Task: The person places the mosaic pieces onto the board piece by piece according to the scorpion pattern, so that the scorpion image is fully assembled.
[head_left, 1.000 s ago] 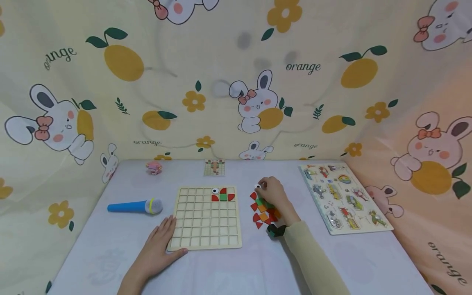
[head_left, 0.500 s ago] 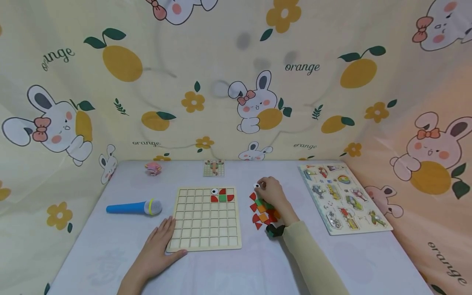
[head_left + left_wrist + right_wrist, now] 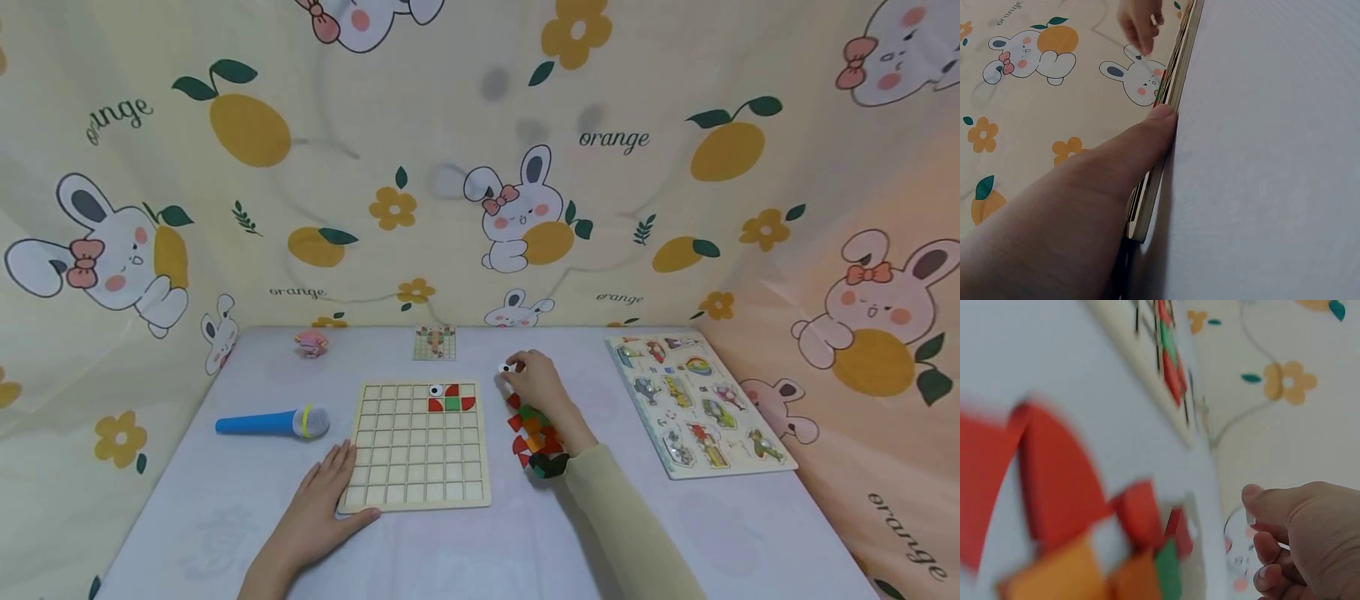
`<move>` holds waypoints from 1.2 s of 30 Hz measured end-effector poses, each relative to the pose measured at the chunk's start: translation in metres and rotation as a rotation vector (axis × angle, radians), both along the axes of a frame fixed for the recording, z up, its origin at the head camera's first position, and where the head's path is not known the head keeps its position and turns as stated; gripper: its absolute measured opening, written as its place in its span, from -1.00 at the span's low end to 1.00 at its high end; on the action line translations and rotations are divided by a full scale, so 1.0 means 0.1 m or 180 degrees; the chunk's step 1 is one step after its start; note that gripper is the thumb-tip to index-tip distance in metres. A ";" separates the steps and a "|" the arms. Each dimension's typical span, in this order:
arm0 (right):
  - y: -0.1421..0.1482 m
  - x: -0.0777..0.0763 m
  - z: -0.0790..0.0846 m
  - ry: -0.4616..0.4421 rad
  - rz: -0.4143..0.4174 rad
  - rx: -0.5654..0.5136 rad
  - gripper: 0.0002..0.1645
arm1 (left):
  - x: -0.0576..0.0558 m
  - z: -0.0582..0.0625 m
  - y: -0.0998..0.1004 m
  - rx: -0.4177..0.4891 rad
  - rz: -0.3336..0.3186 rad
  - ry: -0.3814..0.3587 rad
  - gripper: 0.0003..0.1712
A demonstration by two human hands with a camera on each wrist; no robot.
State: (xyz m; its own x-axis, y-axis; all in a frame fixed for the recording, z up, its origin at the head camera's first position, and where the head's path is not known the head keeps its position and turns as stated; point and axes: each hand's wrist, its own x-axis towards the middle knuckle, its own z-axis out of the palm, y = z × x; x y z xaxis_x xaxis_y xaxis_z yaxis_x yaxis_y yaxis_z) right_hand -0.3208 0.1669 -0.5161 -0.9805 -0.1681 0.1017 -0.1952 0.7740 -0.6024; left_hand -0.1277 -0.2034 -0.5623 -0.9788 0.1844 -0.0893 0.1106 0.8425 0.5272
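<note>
White round tile (image 3: 505, 367) with a black dot, pinched by the right grip (image 3: 538, 379) between thumb and fingertips, at 2 o'clock from the wooden grid board (image 3: 408, 454). At that grip's 6 o'clock, partly hidden by the wrist, a jumbled heap of tiles (image 3: 534, 423) in red, orange, green and black. Left grip (image 3: 322, 496) laid against the board's 8 o'clock side, fingers straight, thumb on the near edge. Inside the grid, at 1 o'clock, seated tiles: another dotted white round (image 3: 437, 390), three red quarter pieces (image 3: 468, 403), one green square (image 3: 452, 403). Farther out from the board: blue toy microphone (image 3: 262, 423) at 9 o'clock, pink figure (image 3: 311, 342) between 10 and 11, small pattern card (image 3: 435, 342) at 12, picture puzzle (image 3: 701, 408) at 3, all on the white worktop (image 3: 420, 558).
</note>
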 end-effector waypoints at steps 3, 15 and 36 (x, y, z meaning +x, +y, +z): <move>-0.15 -0.01 0.03 0.0101 0.0124 -0.0046 -0.67 | 0.01 0.00 -0.01 0.0008 0.0001 -0.0001 0.37; -0.77 -0.01 0.07 0.0012 0.0487 -0.0110 -0.65 | 0.00 0.01 0.01 -0.0007 0.0000 0.0008 0.36; -1.52 0.08 -0.13 0.0023 0.0968 0.0285 -0.67 | 0.00 -0.01 -0.02 -0.0030 -0.0005 0.0045 0.35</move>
State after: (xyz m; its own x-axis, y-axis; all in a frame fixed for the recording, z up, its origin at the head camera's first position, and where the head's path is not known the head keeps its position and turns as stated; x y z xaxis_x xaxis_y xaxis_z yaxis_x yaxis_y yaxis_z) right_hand -0.3125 0.0150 -0.5290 -0.8832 -0.4621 0.0801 -0.4298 0.7294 -0.5322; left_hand -0.1273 -0.2052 -0.5633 -0.9797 0.1851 -0.0771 0.1194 0.8473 0.5175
